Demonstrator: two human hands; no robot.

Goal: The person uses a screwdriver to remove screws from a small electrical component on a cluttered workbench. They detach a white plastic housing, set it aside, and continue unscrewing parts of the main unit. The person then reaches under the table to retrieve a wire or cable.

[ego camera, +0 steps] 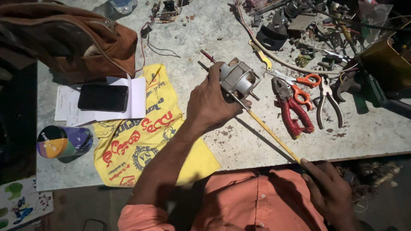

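My left hand (210, 100) grips a small grey electric motor (238, 79) with a metal frame and a shaft, held on the worn grey table (201, 34). My right hand (327, 188) holds the handle end of a long yellow-handled screwdriver (270, 131) near the table's front edge. Its metal tip reaches up to the motor's side.
Red-handled pliers (293, 113), orange-handled scissors (302, 83) and bare metal pliers (327, 100) lie right of the motor. A yellow printed cloth bag (137, 137), a black phone (102, 97) on white paper, a colourful cup (64, 142) and a brown bag (68, 38) sit left. Wires and parts clutter the back.
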